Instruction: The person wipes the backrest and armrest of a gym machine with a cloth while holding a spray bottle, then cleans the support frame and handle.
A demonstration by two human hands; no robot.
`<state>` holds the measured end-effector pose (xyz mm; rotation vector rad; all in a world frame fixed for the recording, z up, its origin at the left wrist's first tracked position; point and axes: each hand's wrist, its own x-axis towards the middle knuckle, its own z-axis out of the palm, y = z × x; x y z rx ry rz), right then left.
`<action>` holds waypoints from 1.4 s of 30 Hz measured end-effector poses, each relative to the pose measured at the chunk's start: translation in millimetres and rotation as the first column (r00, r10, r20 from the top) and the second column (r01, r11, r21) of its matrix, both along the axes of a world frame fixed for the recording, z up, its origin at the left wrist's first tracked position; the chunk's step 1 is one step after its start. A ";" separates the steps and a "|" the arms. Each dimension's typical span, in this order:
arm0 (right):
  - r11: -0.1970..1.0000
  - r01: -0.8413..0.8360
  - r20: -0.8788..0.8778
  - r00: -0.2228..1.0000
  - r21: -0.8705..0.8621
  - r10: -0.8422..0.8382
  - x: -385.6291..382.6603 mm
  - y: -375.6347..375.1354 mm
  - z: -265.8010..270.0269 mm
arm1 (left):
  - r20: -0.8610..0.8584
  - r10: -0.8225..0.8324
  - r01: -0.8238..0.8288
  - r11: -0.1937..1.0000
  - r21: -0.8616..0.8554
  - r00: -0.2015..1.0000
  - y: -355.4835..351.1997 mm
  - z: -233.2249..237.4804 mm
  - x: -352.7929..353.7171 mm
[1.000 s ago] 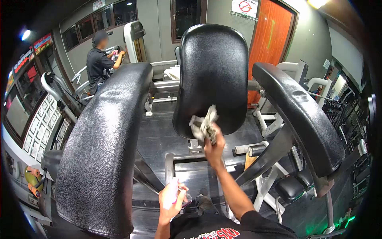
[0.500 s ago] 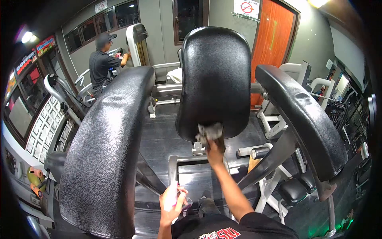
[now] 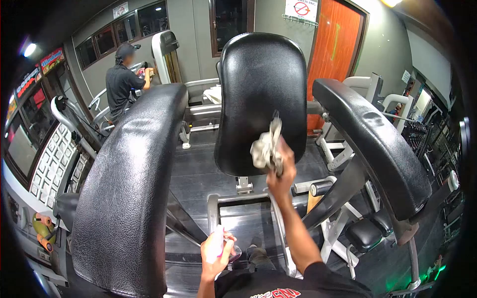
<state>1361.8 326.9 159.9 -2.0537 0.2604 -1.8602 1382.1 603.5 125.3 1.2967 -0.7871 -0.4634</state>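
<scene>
My right hand [image 3: 282, 171] is closed on a crumpled light grey cloth [image 3: 268, 149], in front of the lower part of a black padded backrest [image 3: 263, 84]. Whether the cloth touches the pad cannot be told. Low in the view, my left hand [image 3: 217, 253] grips a white and pink bottle [image 3: 214, 243]. A long black arm pad [image 3: 129, 184] stands to the left of the backrest, and a second one [image 3: 372, 134] slopes down at the right.
A person in dark clothes [image 3: 120, 84] is at a machine at the back left. Grey metal frame bars [image 3: 243, 198] run below the backrest. An orange door [image 3: 335, 49] is behind, with weight machines at the right and a black seat [image 3: 365, 234] low right.
My right hand has moved slightly up and to the right with the cloth, which now hangs more bunched and upright. My left hand keeps its hold. The view has shifted a little.
</scene>
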 end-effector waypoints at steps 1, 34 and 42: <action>0.988 0.089 0.026 0.996 -0.128 -0.086 5.7 -8.6 34.7 | 0.024 -0.012 0.012 1.000 0.004 1.000 0.2 -0.6 0.0; 0.802 0.495 -0.103 0.827 -0.334 -0.553 26.7 -92.5 119.8 | 0.158 -0.083 0.078 0.996 0.043 0.984 -17.5 -6.2 -2.6; 0.846 0.501 -0.193 0.825 -0.183 -0.531 -10.4 -76.8 -37.8 | 0.108 -0.079 0.076 0.997 0.028 0.991 -20.7 -7.0 1.0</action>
